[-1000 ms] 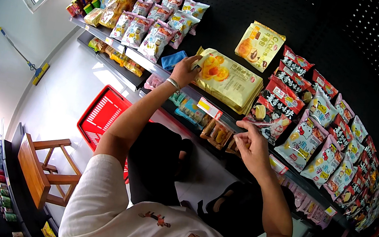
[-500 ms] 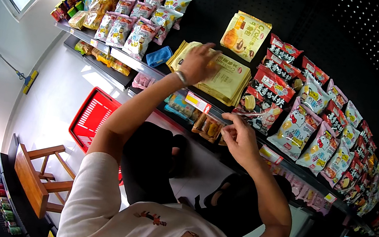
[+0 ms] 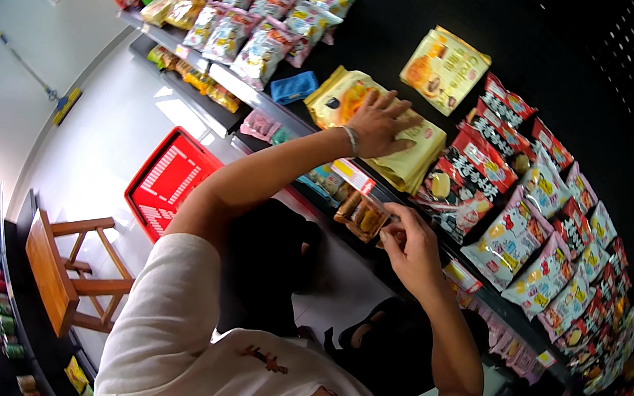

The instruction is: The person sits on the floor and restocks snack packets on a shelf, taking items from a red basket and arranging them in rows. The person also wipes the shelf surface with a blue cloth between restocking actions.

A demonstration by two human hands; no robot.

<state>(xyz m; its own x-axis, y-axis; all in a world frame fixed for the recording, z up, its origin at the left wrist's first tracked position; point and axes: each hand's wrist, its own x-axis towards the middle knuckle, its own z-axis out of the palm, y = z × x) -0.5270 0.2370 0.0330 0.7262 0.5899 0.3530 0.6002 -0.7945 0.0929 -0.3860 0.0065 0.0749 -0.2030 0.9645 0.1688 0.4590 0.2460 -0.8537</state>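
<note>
My left hand [image 3: 380, 130] lies palm down, fingers spread, on a stack of pale yellow croissant packets [image 3: 414, 151] on the shelf. At the stack's left end shows a packet face [image 3: 346, 97] with a pastry picture, partly under that hand. Behind it lies another yellow packet [image 3: 444, 71]. A folded blue cloth [image 3: 294, 87] sits left of the stack. My right hand [image 3: 413, 253] is at the shelf's front edge, fingers curled toward the thumb; whether anything is between them is hidden. Close to it, a clear pack of brown snacks [image 3: 361, 215] sits on the tier below.
Red-and-black snack bags [image 3: 464, 175] and white-and-pink bags [image 3: 512, 237] fill the shelf to the right. More small bags [image 3: 265, 51] stand at the left. A red basket [image 3: 171, 184] and a wooden stool [image 3: 72, 272] are on the floor, with a broom [image 3: 64, 105] against the wall.
My left hand has come down flat on the stack, and a pictured packet face now shows at its left end. My right hand's index finger has drawn in. The whole view has shifted.
</note>
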